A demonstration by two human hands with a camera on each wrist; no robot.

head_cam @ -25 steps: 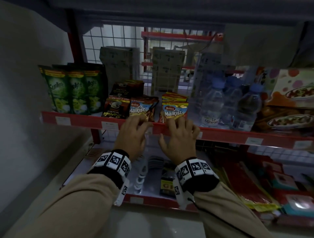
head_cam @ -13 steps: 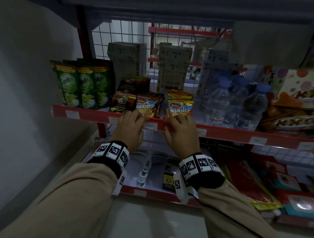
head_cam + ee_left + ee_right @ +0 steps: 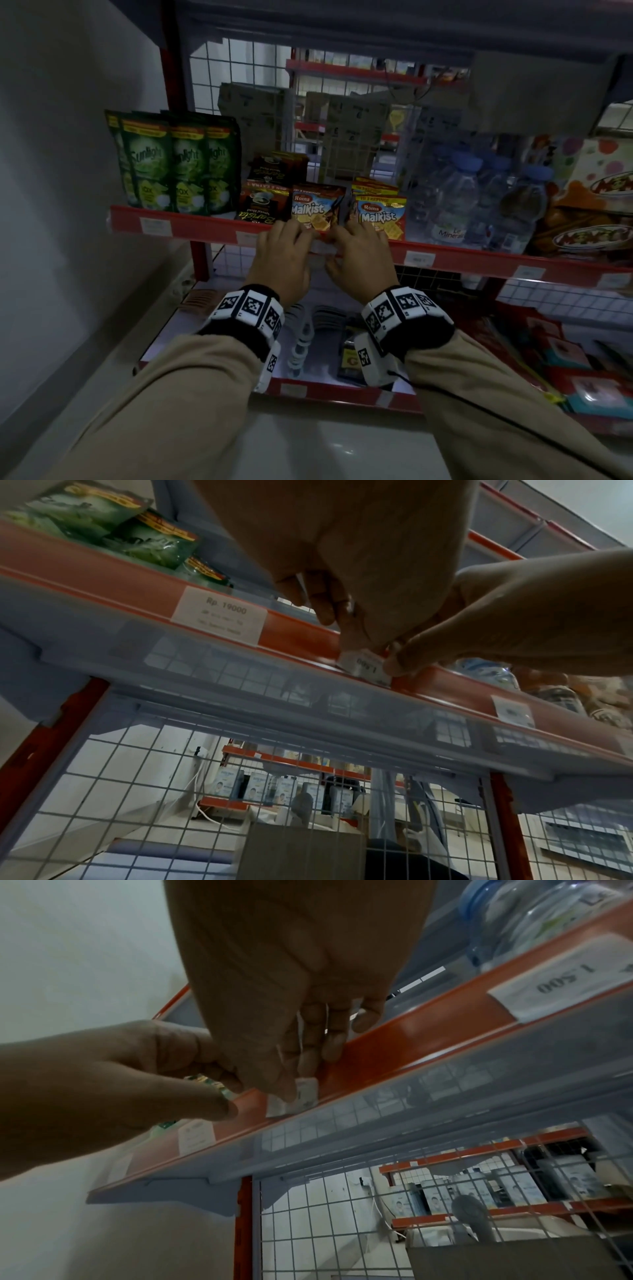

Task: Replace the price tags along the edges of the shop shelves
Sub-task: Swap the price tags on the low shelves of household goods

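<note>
Our left hand (image 3: 282,255) and right hand (image 3: 358,258) both pinch the small white paper price tag (image 3: 365,664) at the red plastic shelf-edge strip (image 3: 301,634); uneven pulling could tear it.

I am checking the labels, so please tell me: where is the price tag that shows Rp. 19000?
In the left wrist view, the Rp. 19000 tag sits on the red shelf edge, below the green pouches, left of both hands.

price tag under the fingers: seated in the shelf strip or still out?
Partly in. The price tag sits crooked on the red strip, both hands' fingers pinching it, unlike the flat neighbour tag.
</note>
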